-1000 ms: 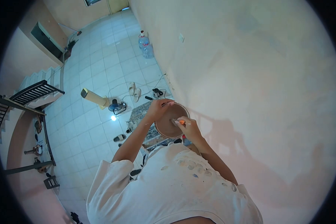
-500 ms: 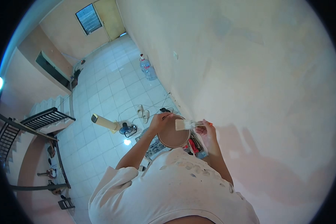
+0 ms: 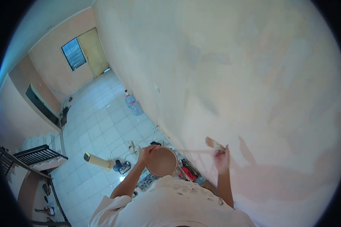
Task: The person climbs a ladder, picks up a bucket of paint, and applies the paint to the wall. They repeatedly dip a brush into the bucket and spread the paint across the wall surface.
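My left hand [image 3: 147, 155] grips the rim of a round bucket [image 3: 162, 162], its opening showing a brown, pinkish surface inside. To the right of it, my right hand [image 3: 221, 159] is closed around the handle of a paintbrush [image 3: 213, 143]. The brush's bristles point up and left, close before the pale wall [image 3: 254, 102]. Faint pink and grey patches mark that wall, and the shadow of my arm and brush falls across it.
Below on the tiled floor [image 3: 91, 140] are a blue fan [image 3: 121, 166], a long cream-coloured object [image 3: 96, 160], slippers [image 3: 132, 147] and a red item [image 3: 188, 172] at the wall's foot. Large water bottles [image 3: 133, 104] stand farther along the wall. A staircase railing [image 3: 39, 155] is at left.
My right hand has carried the paintbrush from over the bucket out to the right, toward the wall. The view has tilted up, so the bucket and left hand sit lower.
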{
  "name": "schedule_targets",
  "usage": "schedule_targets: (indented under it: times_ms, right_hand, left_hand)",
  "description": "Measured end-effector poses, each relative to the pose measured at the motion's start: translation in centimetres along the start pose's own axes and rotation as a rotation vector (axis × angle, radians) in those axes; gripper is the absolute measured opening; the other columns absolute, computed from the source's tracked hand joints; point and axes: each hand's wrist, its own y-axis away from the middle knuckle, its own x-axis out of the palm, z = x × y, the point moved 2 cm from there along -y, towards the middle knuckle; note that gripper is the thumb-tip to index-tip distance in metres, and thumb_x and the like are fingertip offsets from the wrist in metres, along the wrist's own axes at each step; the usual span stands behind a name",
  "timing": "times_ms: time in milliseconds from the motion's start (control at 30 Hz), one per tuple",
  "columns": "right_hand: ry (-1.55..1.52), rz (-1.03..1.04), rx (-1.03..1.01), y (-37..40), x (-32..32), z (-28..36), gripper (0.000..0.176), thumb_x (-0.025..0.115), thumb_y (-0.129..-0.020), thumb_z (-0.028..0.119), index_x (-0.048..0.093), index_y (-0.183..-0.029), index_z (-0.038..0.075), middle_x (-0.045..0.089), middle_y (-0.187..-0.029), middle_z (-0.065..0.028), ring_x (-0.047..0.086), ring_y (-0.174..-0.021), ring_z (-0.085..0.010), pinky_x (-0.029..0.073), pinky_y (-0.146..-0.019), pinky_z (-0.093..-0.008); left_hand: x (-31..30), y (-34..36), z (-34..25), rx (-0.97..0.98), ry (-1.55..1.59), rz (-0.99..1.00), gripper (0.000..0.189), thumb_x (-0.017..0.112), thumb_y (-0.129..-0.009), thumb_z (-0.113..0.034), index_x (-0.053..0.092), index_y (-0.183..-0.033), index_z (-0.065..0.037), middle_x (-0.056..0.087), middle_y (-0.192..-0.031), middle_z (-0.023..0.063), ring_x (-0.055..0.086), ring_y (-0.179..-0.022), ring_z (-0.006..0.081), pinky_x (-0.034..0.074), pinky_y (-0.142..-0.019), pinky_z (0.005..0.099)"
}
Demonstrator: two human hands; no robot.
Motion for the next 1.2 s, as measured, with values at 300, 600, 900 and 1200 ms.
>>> schedule_targets:
  times_ms: [300,600,900,1200]
  right_hand:
    - [0.29,-0.096,-0.282,5.0,-5.1,14.4,0.046,0.044,-0.106,0.051,0.065,-0.11,0.01,0.069,-0.097,-0.0053,0.065,-0.083,-0.0157,0.053,-0.074,-0.0363]
    - [0.387,0.074,-0.079,4.7,-3.3,12.0,0.031,0.066,-0.098,0.033,0.065,-0.108,0.004,0.072,-0.09,-0.0109,0.07,-0.078,-0.0219,0.058,-0.064,-0.0347]
    - [1.454,0.416,-0.452,3.7,34.4,23.9,0.022,0.068,-0.078,-0.003,0.072,-0.099,-0.004,0.07,-0.08,-0.0111,0.066,-0.068,-0.0157,0.056,-0.06,-0.0295]
    - [1.417,0.68,-0.749,9.4,49.6,29.8,0.028,0.057,-0.097,0.015,0.065,-0.117,-0.003,0.07,-0.101,-0.015,0.073,-0.075,-0.021,0.054,-0.058,-0.0298]
  left_hand:
    - [-0.2,-0.3,1.0,0.001,-0.042,0.02,0.023,0.067,-0.097,-0.026,0.075,-0.11,-0.008,0.075,-0.09,0.0157,0.073,-0.077,0.0264,0.055,-0.071,0.0342]
    - [0.0,0.2,0.7,-0.002,0.001,-0.016,0.024,0.068,-0.095,-0.022,0.075,-0.108,-0.003,0.075,-0.091,0.0164,0.075,-0.083,0.0241,0.057,-0.075,0.0335]
    - [0.7,0.0,0.5,-0.043,0.157,-0.081,0.025,0.072,-0.091,-0.025,0.076,-0.106,-0.005,0.074,-0.082,0.0173,0.074,-0.073,0.0241,0.055,-0.067,0.0333]
    - [0.2,-0.3,1.1,-0.069,0.081,-0.067,0.024,0.072,-0.091,-0.025,0.077,-0.107,-0.008,0.074,-0.084,0.0169,0.075,-0.076,0.0247,0.055,-0.068,0.0345]
